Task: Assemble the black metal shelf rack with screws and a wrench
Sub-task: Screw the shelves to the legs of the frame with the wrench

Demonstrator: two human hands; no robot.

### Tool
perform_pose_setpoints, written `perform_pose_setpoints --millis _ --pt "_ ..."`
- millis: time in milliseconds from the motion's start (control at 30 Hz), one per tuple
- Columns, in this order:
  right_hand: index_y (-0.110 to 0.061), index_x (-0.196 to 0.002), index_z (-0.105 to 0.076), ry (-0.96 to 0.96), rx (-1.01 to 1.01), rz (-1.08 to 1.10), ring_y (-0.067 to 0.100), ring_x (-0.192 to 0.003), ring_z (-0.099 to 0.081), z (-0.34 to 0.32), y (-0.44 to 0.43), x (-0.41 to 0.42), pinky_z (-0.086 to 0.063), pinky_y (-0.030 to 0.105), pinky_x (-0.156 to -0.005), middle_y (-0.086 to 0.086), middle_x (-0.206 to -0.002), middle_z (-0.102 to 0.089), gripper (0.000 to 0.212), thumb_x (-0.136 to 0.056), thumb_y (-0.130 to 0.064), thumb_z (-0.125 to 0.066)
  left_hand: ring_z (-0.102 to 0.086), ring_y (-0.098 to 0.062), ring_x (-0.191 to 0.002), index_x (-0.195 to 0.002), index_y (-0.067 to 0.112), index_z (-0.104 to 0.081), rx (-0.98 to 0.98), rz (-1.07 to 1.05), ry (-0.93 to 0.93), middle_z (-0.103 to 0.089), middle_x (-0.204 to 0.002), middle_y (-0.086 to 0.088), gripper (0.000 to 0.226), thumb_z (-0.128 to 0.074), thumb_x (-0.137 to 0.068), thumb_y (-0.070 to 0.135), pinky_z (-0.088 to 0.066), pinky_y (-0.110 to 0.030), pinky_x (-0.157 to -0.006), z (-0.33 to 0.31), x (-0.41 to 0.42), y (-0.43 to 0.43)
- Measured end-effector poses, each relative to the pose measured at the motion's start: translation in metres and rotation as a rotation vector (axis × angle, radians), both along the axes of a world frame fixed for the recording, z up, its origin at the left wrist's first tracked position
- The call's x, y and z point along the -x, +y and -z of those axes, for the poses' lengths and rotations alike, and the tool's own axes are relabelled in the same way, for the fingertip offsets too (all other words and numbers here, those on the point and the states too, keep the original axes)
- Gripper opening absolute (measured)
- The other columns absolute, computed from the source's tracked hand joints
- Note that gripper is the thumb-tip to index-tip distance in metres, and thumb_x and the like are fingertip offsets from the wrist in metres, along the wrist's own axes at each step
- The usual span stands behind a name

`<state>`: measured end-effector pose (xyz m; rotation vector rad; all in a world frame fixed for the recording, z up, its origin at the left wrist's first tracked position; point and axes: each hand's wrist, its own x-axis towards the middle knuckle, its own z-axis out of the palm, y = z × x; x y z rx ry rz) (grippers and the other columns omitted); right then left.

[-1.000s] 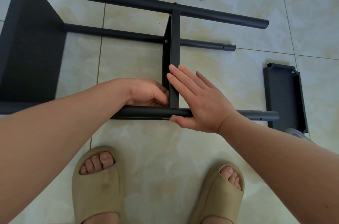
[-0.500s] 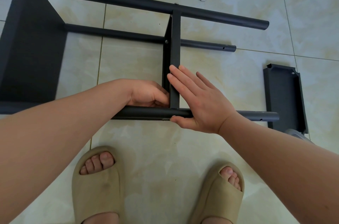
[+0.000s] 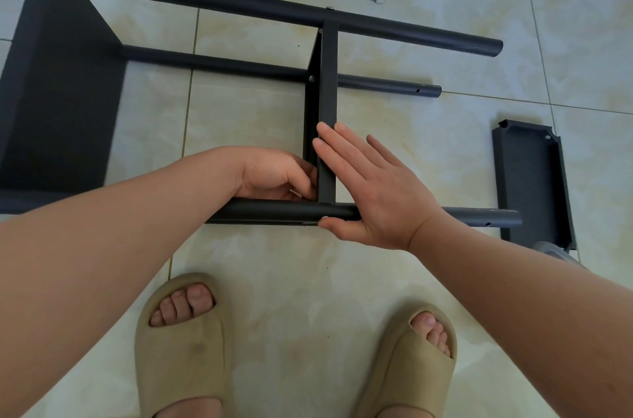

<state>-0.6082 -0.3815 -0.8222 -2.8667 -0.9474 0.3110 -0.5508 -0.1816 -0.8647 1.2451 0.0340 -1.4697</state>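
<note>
I see the rack (image 3: 212, 61) lying on the floor (image 3: 445, 280), poles running left-right. End shelf (image 3: 61, 102) at far left; mid shelf (image 3: 328, 82) approx centre, btwn far pole (image 3: 239, 6) & near pole (image 3: 274, 210). Left hand (image 3: 274, 174) sits just left of mid shelf's near corner. Right hand (image 3: 373, 191) lies against its right side, over near pole. Loose shelf (image 3: 527, 184) lies right, at near pole's end. Slippers (image 3: 178, 356) nearest me.

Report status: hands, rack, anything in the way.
Left hand curled at shelf-pole joint, contents hidden. Right hand flat, bracing middle shelf and near pole. Rack on its side. Loose shelf panel lies apart, right.
</note>
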Motion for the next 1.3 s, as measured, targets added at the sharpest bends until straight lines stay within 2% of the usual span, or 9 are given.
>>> perform_pose_setpoints --millis 100,267,467,567,700,833,1000,1133,1300 --pt "-0.011 -0.160 -0.021 0.002 -0.011 0.005 0.020 -0.157 -0.006 -0.001 0.000 0.000 -0.022 0.051 -0.123 0.002 -0.169 -0.010 0.095 -0.089 -0.071 -0.039 -0.059 -0.024 -0.073 -0.089 0.005 -0.071 -0.067 0.101 -0.040 -0.064 -0.078 -0.011 0.022 -0.050 -0.094 0.007 -0.049 -0.034 -0.072 -0.002 0.001 0.000" --pt "-0.011 -0.160 -0.022 0.006 -0.025 0.006 0.021 -0.157 -0.008 0.000 0.001 0.001 -0.023 0.052 -0.122 0.003 -0.169 -0.012 0.095 -0.089 -0.070 -0.042 -0.058 -0.030 -0.082 -0.118 -0.016 -0.056 -0.089 0.003 -0.099 -0.053 -0.099 -0.025 0.029 -0.051 -0.093 -0.004 -0.054 -0.031 -0.074 0.004 0.002 0.000" --pt "-0.010 -0.160 -0.023 -0.007 -0.033 0.002 0.022 -0.156 -0.010 0.000 0.000 0.000 -0.024 0.052 -0.122 0.003 -0.169 -0.013 0.095 -0.089 -0.069 -0.044 -0.065 -0.024 -0.074 -0.105 -0.007 -0.062 -0.011 -0.005 -0.051 -0.062 -0.092 -0.021 0.019 -0.047 -0.092 -0.009 -0.057 -0.029 -0.072 0.001 0.000 0.002" --pt "-0.010 -0.160 -0.024 -0.011 -0.043 -0.001 0.021 -0.156 -0.010 0.003 -0.001 0.001 -0.025 0.052 -0.122 0.003 -0.169 -0.014 0.094 -0.089 -0.070 -0.043 -0.069 -0.025 -0.080 -0.110 -0.005 -0.062 0.043 -0.010 0.002 -0.067 -0.097 -0.020 0.028 -0.043 -0.091 -0.015 -0.059 -0.030 -0.075 -0.001 0.000 0.002" --pt "-0.013 -0.161 -0.021 -0.001 -0.013 0.002 0.020 -0.156 -0.008 0.000 -0.001 0.001 -0.018 0.056 -0.123 0.002 -0.169 -0.011 0.094 -0.090 -0.072 -0.038 -0.069 -0.022 -0.069 -0.095 0.001 -0.062 -0.070 -0.106 -0.012 -0.071 -0.084 -0.014 0.032 -0.039 -0.088 -0.019 -0.056 -0.028 -0.061 -0.003 0.001 -0.001" --pt "-0.024 -0.163 -0.005 0.130 0.033 0.053 0.012 -0.156 0.008 -0.009 0.005 0.002 0.001 0.052 -0.126 -0.009 -0.169 0.009 0.095 -0.088 -0.073 -0.035 -0.063 -0.017 -0.074 -0.081 0.018 -0.064 -0.545 -0.193 -0.554 -0.069 -0.086 -0.001 0.038 -0.039 -0.089 -0.009 -0.046 -0.024 -0.060 -0.014 0.000 -0.002" --pt "-0.031 -0.160 -0.015 0.317 -0.097 0.192 0.007 -0.155 0.006 -0.026 0.009 0.010 0.005 0.045 -0.126 -0.016 -0.168 0.008 0.085 -0.092 -0.063 -0.054 -0.058 -0.017 -0.094 -0.088 0.023 -0.060 -0.664 -0.198 -1.063 -0.063 -0.094 0.003 0.027 -0.042 -0.094 0.004 -0.048 -0.033 -0.081 -0.052 -0.011 -0.001" --pt "-0.032 -0.156 -0.027 0.324 -0.050 0.272 0.014 -0.151 -0.021 -0.040 -0.017 0.014 -0.009 0.039 -0.125 -0.010 -0.165 -0.022 0.070 -0.096 -0.056 -0.055 -0.054 -0.019 -0.106 -0.107 0.021 -0.061 -0.686 -0.067 -1.414 -0.059 -0.110 0.003 0.019 -0.045 -0.097 0.019 -0.049 -0.039 -0.087 -0.080 -0.030 -0.023" --pt "-0.035 -0.145 -0.043 0.524 0.041 0.395 0.014 -0.119 -0.055 -0.039 -0.046 0.015 -0.037 0.031 -0.106 -0.012 -0.137 -0.055 0.058 -0.093 -0.059 -0.056 -0.026 -0.027 -0.144 -0.148 0.018 -0.036 -0.779 0.262 -1.504 -0.035 -0.155 -0.004 0.053 -0.049 -0.098 0.028 -0.030 -0.042 -0.113 -0.091 -0.073 -0.066"
